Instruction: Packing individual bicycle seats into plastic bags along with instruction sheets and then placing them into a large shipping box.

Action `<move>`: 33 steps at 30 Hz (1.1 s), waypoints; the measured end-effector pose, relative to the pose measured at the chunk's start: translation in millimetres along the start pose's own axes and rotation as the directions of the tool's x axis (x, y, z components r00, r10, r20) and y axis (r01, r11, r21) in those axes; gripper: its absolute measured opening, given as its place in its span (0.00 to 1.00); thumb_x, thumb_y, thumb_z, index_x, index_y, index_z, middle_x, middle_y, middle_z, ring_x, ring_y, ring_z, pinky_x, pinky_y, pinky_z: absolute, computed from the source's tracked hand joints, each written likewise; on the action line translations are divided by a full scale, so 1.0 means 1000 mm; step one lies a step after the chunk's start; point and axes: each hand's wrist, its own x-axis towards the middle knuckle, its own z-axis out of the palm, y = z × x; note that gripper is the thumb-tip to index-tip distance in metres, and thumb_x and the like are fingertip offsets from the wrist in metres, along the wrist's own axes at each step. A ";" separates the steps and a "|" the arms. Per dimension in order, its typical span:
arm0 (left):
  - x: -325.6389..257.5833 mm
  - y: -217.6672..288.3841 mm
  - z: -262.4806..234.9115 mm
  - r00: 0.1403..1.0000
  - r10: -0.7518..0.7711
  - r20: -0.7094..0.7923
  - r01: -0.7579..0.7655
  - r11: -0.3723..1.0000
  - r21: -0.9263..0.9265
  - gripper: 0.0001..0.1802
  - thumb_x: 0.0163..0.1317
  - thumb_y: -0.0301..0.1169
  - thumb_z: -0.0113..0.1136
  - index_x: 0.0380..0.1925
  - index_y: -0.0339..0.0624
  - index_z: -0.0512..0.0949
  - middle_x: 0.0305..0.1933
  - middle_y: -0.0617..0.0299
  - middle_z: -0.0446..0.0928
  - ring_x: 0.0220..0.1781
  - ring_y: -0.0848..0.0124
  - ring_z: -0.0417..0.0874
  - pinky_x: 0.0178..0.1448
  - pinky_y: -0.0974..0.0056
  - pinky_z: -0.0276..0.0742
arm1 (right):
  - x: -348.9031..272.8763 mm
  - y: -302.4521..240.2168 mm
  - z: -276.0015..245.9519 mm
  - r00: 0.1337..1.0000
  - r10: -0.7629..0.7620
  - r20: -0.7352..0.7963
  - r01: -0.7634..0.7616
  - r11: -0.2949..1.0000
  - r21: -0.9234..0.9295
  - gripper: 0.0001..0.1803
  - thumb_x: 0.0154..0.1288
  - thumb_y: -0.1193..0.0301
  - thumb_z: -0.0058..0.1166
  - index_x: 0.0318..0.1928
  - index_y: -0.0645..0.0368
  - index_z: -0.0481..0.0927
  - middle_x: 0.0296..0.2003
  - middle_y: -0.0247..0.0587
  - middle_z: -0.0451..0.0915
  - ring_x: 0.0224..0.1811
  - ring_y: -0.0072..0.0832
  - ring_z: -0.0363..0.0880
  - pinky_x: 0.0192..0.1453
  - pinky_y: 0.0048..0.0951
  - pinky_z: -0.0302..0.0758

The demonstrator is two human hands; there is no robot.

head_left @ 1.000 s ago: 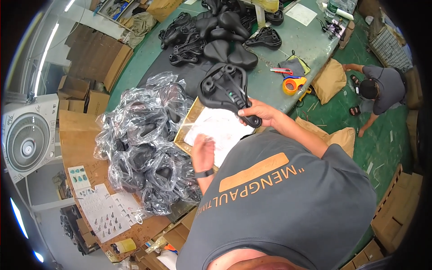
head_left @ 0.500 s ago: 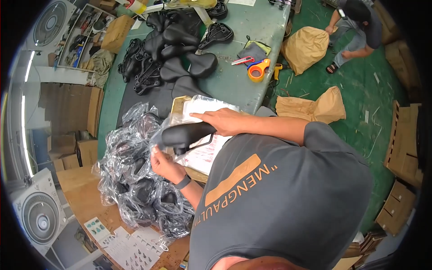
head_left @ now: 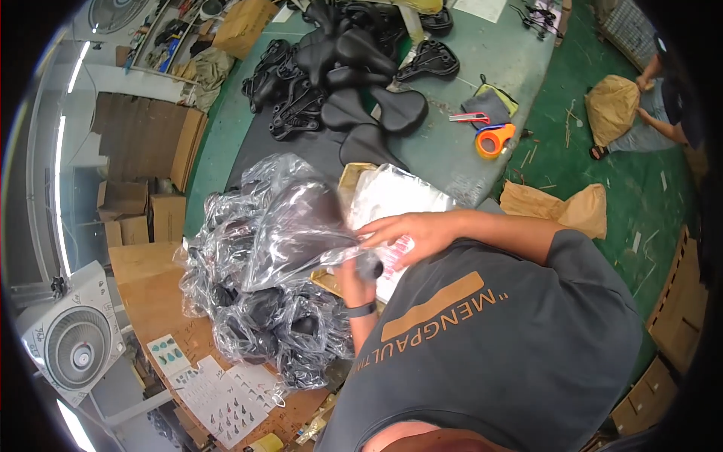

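Note:
A black bicycle saddle (head_left: 305,207) lies in a clear plastic bag (head_left: 271,256), blurred by motion, above a heap of bagged saddles (head_left: 263,320). Its dark, rounded end (head_left: 370,265) shows at the right side of the bag. My left hand (head_left: 352,282), a dark band at its wrist, is closed at that end; the bag and saddle partly hide its fingers. Coming from the right, my right hand (head_left: 410,235) has its fingers stretched and apart, their tips at the bag's edge. Beneath it lies a stack of flat plastic bags (head_left: 407,192) with red print.
Bare black saddles (head_left: 346,109) are piled at the back of the green table (head_left: 459,83). Orange tape (head_left: 491,142), a red cutter (head_left: 470,117) and a cloth (head_left: 489,102) lie farther right. Printed sheets (head_left: 218,399) lie front left. Another person (head_left: 663,113) handles a brown sack (head_left: 611,109).
The saddle has gone from partly bare to lying mostly inside the clear bag, and has moved toward the heap. My right hand has left the saddle's top. The view has shifted.

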 end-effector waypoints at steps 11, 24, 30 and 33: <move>0.135 0.156 -0.260 0.493 0.428 -0.758 -0.555 0.825 0.106 0.28 0.77 0.39 0.62 0.66 0.28 0.73 0.65 0.47 0.79 0.59 0.65 0.81 0.61 0.60 0.85 | -0.002 0.302 -0.138 0.345 0.584 -0.735 -0.795 0.598 0.102 0.43 0.62 0.57 0.72 0.73 0.64 0.72 0.65 0.57 0.80 0.64 0.47 0.82 0.66 0.42 0.79; 0.107 -0.051 -0.059 0.756 0.652 -0.055 -0.162 0.268 0.950 0.16 0.70 0.28 0.66 0.55 0.32 0.83 0.54 0.47 0.85 0.52 0.56 0.86 0.57 0.58 0.80 | 0.073 0.237 -0.163 0.388 0.740 -0.549 -0.852 0.515 0.092 0.54 0.56 0.49 0.75 0.73 0.72 0.65 0.52 0.65 0.85 0.51 0.50 0.88 0.60 0.45 0.83; 0.130 -0.162 0.050 0.984 0.121 0.133 -0.165 0.309 0.937 0.18 0.68 0.48 0.70 0.38 0.44 0.86 0.36 0.51 0.89 0.37 0.51 0.91 0.41 0.52 0.84 | 0.036 0.163 -0.147 0.469 0.487 -0.737 -0.794 0.599 -0.109 0.43 0.69 0.51 0.66 0.71 0.70 0.68 0.39 0.58 0.87 0.25 0.41 0.86 0.38 0.43 0.84; 0.140 -0.201 0.045 0.995 0.084 0.048 -0.057 0.122 0.991 0.21 0.67 0.52 0.69 0.38 0.44 0.85 0.35 0.52 0.88 0.38 0.50 0.90 0.43 0.49 0.83 | -0.040 0.142 -0.134 0.402 0.794 -0.457 -0.427 0.603 0.674 0.33 0.77 0.45 0.57 0.63 0.62 0.73 0.33 0.44 0.83 0.19 0.28 0.77 0.22 0.29 0.74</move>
